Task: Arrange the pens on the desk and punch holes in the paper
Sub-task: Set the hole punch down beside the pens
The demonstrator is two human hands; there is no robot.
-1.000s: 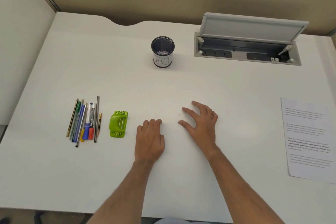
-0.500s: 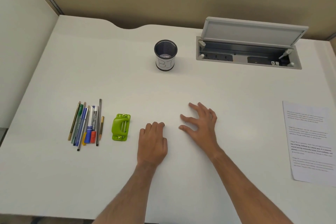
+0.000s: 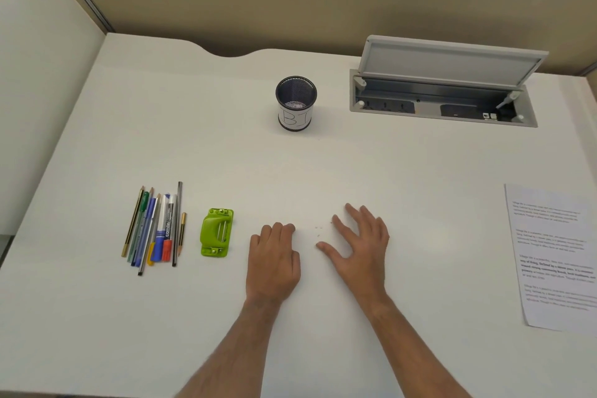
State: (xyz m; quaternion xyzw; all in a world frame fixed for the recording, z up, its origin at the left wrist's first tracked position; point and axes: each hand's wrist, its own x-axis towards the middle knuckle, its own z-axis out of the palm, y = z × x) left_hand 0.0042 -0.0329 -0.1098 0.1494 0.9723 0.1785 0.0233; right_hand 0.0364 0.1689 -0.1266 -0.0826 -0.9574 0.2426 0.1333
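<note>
White desk (image 3: 290,171), nothing picked up yet. Left hand (image 3: 274,260) lies palm-down, fingers loosely curled, holding nothing. Right hand (image 3: 360,244) lies flat with fingers spread, also empty. Both sit mid-desk near the front edge, apart from each other, a few tiny specks (image 3: 318,228) between them.

Pens (image 3: 155,226) lie in a loose bundle at the left, roughly parallel, tips pointing away and toward the person, some overlapping; pencils and a marker are mixed in. Green hole punch (image 3: 217,233) sits just beside the bundle, between it and the left hand. Mesh pen cup (image 3: 296,103) stands upright toward the back, centre, looks empty. Printed paper (image 3: 554,255) lies flat at the far right edge, well apart from the punch, partly cut off by the frame. Open cable hatch (image 3: 442,94) at back right, not relevant.

Step in hand looks like the start of pen arranging. Left hand is nearer, so reach left over the punch without knocking it. Gather the bundle from the middle of the barrels, or take a few at a time, since overlapping pens probably roll. If the cup is the target, drop them in vertically and steady the cup; light mesh may tip. Bring paper and punch together afterwards.
</note>
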